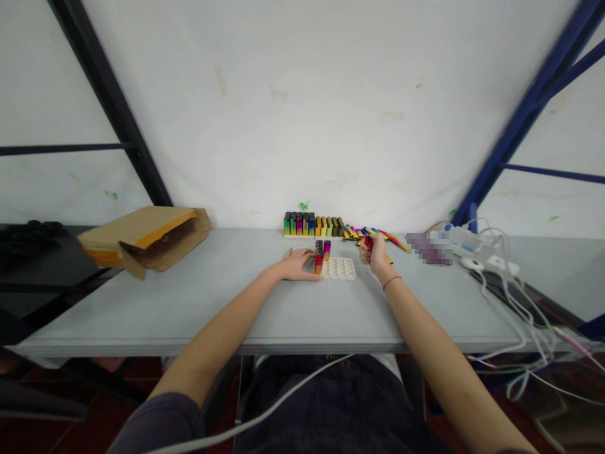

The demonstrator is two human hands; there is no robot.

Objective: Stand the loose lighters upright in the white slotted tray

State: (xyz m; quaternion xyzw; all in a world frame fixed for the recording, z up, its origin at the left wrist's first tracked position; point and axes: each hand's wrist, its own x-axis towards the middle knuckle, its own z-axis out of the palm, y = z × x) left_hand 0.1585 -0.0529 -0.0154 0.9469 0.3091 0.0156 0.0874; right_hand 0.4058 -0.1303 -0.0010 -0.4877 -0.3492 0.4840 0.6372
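My left hand [297,265] rests on the table, thumb in front and fingers behind, gripping the left end of a white tray [341,268] with rows of round holes. A few lighters [319,260] stand upright in the tray's left part, red-orange and purple with dark tops. The holes to the right of them are bare. Closed around a red lighter [368,241], my right hand [377,252] is just right of the tray, beside a loose pile of colourful lighters [352,233]. The fingers partly hide that lighter.
Behind the tray, green, purple, blue and yellow lighters [299,224] stand in rows near the wall. An open cardboard box [146,236] lies at left. To the right are a blurred purple object [429,248], a power strip [466,239] and tangled white cables [517,309].
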